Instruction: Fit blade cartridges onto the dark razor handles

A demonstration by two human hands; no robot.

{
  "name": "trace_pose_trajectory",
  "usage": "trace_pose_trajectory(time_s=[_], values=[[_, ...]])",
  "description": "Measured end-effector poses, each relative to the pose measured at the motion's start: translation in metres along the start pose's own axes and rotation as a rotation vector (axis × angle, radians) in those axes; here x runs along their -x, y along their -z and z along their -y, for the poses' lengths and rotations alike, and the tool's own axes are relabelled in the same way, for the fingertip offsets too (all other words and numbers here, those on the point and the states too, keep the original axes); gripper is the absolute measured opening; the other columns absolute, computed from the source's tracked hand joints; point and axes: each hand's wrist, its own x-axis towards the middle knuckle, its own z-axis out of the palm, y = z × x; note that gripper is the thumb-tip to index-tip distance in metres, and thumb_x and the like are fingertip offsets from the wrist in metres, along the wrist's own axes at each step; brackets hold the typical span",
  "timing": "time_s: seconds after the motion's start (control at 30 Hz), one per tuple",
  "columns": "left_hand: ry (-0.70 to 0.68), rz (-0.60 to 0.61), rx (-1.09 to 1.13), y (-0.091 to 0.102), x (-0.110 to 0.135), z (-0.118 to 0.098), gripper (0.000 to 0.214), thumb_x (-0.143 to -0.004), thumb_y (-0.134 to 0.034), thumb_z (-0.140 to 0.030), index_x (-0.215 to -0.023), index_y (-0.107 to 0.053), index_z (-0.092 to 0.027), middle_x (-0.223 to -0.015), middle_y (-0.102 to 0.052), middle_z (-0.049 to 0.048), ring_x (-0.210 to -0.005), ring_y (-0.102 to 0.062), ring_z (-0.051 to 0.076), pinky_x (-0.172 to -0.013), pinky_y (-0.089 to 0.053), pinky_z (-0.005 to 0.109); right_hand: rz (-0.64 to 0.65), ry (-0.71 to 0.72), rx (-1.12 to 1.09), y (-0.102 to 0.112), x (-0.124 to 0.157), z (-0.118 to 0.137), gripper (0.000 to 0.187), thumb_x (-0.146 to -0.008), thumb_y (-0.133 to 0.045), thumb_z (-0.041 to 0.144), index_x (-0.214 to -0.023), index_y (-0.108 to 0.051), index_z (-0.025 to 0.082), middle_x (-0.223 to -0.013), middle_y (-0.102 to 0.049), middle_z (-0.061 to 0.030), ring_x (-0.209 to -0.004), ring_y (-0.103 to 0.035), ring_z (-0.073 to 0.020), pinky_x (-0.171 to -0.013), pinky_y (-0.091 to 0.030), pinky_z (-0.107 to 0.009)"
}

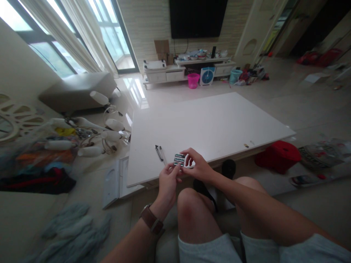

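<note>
Both hands meet over the near edge of a white table (208, 120), around a small white case (179, 159) with dark green and silver rows across its face, like batteries lying side by side. My left hand (169, 179), with a brown watch on the wrist, grips it from below, thumb on its lower edge. From the right, my right hand (199, 166) pinches its white side part, fingers curled and thumb underneath. Left of the case, a dark pen-like tool (158, 153) and a thinner stick (162, 154) lie on the tabletop.
Small bits (246, 145) lie near the table's right front edge. A red stool (279, 156) and wrapped bottles (320, 155) are at right. A lamp with white shades (112, 136) and bagged clothes (44, 157) crowd the left. A pink bin (193, 80) stands beyond.
</note>
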Motion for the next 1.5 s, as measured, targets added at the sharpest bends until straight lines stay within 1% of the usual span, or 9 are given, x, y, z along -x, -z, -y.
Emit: trace_pose_trajectory(time_s=[0.17,0.47,0.7,1.17,1.4,1.5], values=[[0.009,-0.008,0.003,0.0001,-0.0004,-0.0002,0.047,-0.058,-0.089,-0.043,-0.089,-0.068,-0.015,-0.090,-0.073,0.0069,-0.065,-0.065,0.012,-0.044,-0.038,0.016,0.002,-0.003,0.001,-0.0002,0.0002,-0.0002,0.045,-0.076,-0.072,0.019,-0.117,-0.054,0.024,-0.101,-0.061,-0.0015,-0.070,-0.057,-0.0112,-0.061,-0.048,-0.026],[-0.002,-0.003,-0.008,0.0010,-0.0022,0.0018,0.044,-0.062,-0.087,-0.041,-0.090,-0.067,-0.015,-0.090,-0.073,0.0067,-0.065,-0.065,0.012,-0.043,-0.038,0.016,0.002,-0.001,-0.002,-0.0001,0.0003,-0.0016,0.046,-0.075,-0.072,0.017,-0.118,-0.054,0.023,-0.102,-0.060,-0.0015,-0.070,-0.057,-0.0111,-0.061,-0.047,-0.026],[0.004,-0.009,-0.005,0.0001,-0.0009,0.0004,0.048,-0.057,-0.089,-0.043,-0.089,-0.067,-0.015,-0.090,-0.073,0.0061,-0.064,-0.065,0.011,-0.043,-0.039,0.016,0.003,-0.002,0.002,-0.0004,0.0003,-0.0014,0.046,-0.076,-0.072,0.019,-0.118,-0.054,0.024,-0.100,-0.060,-0.0011,-0.070,-0.057,-0.0112,-0.061,-0.048,-0.026],[-0.001,0.008,-0.014,0.0008,-0.0005,0.0007,0.041,-0.065,-0.085,-0.039,-0.091,-0.065,-0.015,-0.092,-0.072,0.0067,-0.067,-0.065,0.011,-0.044,-0.040,0.015,0.004,0.012,0.013,-0.0004,0.0002,-0.0023,0.047,-0.075,-0.072,0.018,-0.118,-0.054,0.024,-0.099,-0.059,-0.0004,-0.069,-0.057,-0.0109,-0.060,-0.048,-0.026],[-0.002,0.005,-0.012,0.0014,-0.0017,0.0026,0.042,-0.065,-0.085,-0.039,-0.092,-0.065,-0.014,-0.090,-0.072,0.0061,-0.065,-0.064,0.011,-0.043,-0.040,0.015,0.010,0.012,0.008,-0.0004,0.0007,-0.0038,0.047,-0.076,-0.071,0.018,-0.119,-0.054,0.023,-0.100,-0.059,-0.0008,-0.070,-0.057,-0.0111,-0.061,-0.048,-0.026],[-0.005,0.005,-0.005,0.0014,-0.0018,0.0024,0.043,-0.064,-0.086,-0.040,-0.091,-0.065,-0.014,-0.089,-0.072,0.0056,-0.065,-0.064,0.011,-0.043,-0.040,0.015,0.012,0.004,0.006,-0.0004,0.0006,-0.0044,0.048,-0.074,-0.072,0.016,-0.119,-0.054,0.023,-0.097,-0.059,0.0000,-0.070,-0.057,-0.0111,-0.061,-0.048,-0.026]])
